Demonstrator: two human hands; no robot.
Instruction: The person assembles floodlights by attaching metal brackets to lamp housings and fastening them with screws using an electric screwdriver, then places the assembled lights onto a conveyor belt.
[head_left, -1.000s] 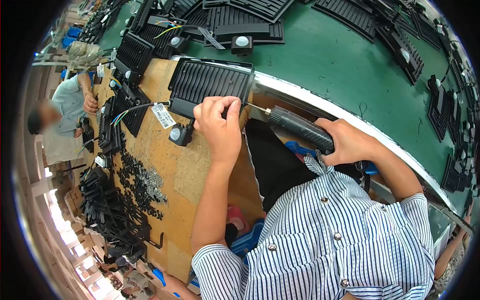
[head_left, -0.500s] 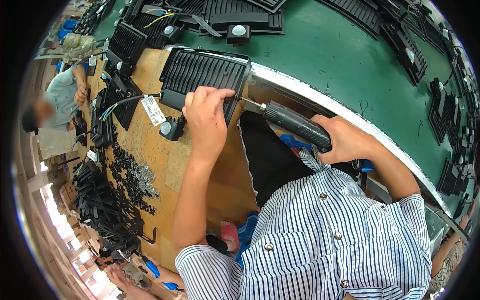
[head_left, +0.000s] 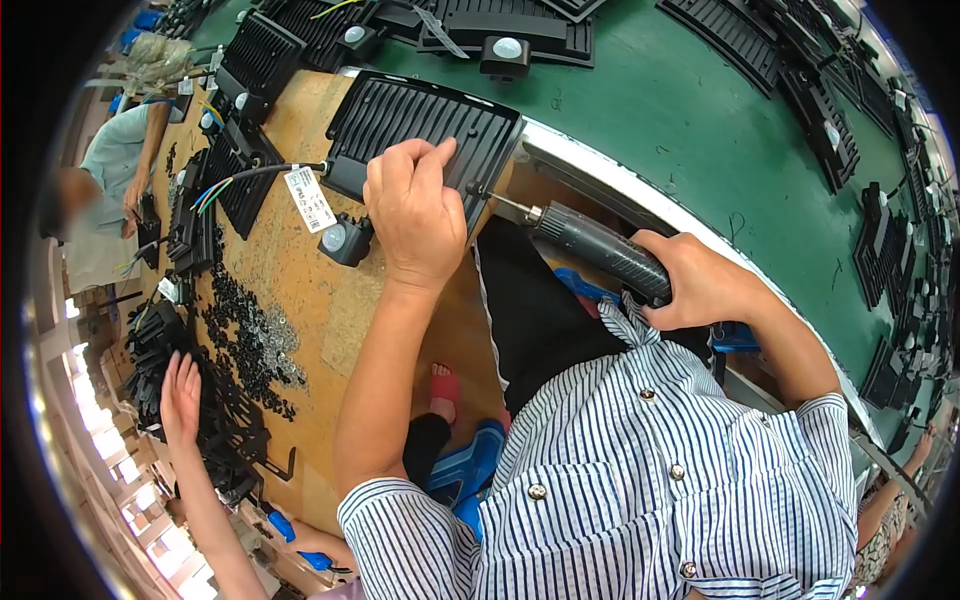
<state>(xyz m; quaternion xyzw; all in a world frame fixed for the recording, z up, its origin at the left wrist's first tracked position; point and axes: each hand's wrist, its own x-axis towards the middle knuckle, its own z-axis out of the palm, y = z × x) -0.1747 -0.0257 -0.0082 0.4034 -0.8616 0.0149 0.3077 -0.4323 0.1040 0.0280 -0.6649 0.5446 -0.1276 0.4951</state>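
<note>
In the head view, a black finned floodlight (head_left: 415, 120) lies at the corner of the wooden bench. My left hand (head_left: 420, 215) is curled over it, fingers pressed onto the fins and the near bar. A cable with stripped coloured wires, a white label (head_left: 311, 200) and a motion sensor (head_left: 345, 240) with a white dome hang off its near side. My right hand (head_left: 700, 285) is wrapped round a black electric screwdriver (head_left: 600, 250). Its bit meets the floodlight's right edge by a small dark screw; exact contact is too small to make out.
Loose black and silver screws (head_left: 260, 345) lie on the wooden bench (head_left: 345, 330), beside piled black brackets (head_left: 225, 440). More floodlights (head_left: 720, 40) sit on the green belt (head_left: 640, 110). A co-worker's hand (head_left: 180, 395) reaches over the brackets; another person (head_left: 115, 170) works farther left.
My left hand has left the bit tip and settled flatter on the floodlight. The screwdriver stays against the edge. A co-worker's arm has come in over the brackets.
</note>
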